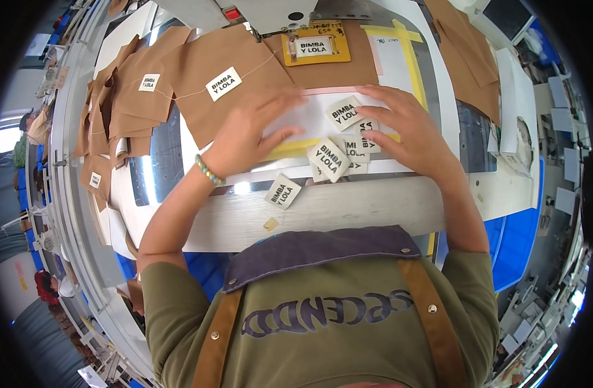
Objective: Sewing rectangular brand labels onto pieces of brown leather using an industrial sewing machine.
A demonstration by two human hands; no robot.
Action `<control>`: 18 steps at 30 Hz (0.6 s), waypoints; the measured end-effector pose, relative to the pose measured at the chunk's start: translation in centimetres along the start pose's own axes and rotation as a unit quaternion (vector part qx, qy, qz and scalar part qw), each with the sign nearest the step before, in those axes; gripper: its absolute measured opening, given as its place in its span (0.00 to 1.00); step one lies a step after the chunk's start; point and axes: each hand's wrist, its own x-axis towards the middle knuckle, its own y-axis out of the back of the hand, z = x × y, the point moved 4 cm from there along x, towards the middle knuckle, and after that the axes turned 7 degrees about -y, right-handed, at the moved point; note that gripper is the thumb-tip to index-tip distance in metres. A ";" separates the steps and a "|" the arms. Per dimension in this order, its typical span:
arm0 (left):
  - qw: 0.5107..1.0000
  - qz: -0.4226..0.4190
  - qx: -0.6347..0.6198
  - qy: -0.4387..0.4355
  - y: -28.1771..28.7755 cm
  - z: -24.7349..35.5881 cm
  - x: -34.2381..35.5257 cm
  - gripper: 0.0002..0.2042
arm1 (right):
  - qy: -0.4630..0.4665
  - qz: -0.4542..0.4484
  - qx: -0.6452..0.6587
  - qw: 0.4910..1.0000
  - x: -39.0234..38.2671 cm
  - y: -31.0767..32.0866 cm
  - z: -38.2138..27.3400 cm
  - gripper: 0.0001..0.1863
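My left hand [261,126], with a beaded bracelet on its wrist, is held over the front of the sewing table, fingers and thumb apart and holding nothing. My right hand [406,126] reaches in from the right with its fingers spread over a loose pile of white labels with black lettering. Its fingertips meet the edge of one white label [342,115]; whether they press on it I cannot tell. Another white label [329,160] lies on top of the pile, and a single one [283,192] lies nearer to me. Behind the hands, a brown fabric piece [335,76] lies under a yellow template [316,44] that frames a label.
A sewing machine head [270,14] stands at the far middle. Brown panels [232,55] with stitched-on labels, joined by thread, spread to the left. More brown pieces [461,58] lie at the right, above a blue bin [519,242]. Yellow tape [413,71] borders the work area.
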 end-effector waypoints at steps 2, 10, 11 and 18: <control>0.975 0.005 0.220 -0.022 0.3 -3.0 0.5 0.28 | -0.025 0.008 0.006 1.000 -0.4 -0.3 0.6 0.18; 0.962 0.056 0.258 0.075 1.6 -9.6 0.9 0.31 | -0.033 0.030 0.012 0.999 -0.1 -0.9 2.5 0.16; 0.964 0.060 0.247 0.076 1.3 -9.8 1.3 0.29 | -0.013 0.035 -0.005 0.999 0.0 -0.9 2.4 0.16; 0.984 0.099 0.145 0.020 0.0 -8.2 3.6 0.07 | 0.002 0.040 -0.024 0.999 0.4 -0.3 0.8 0.13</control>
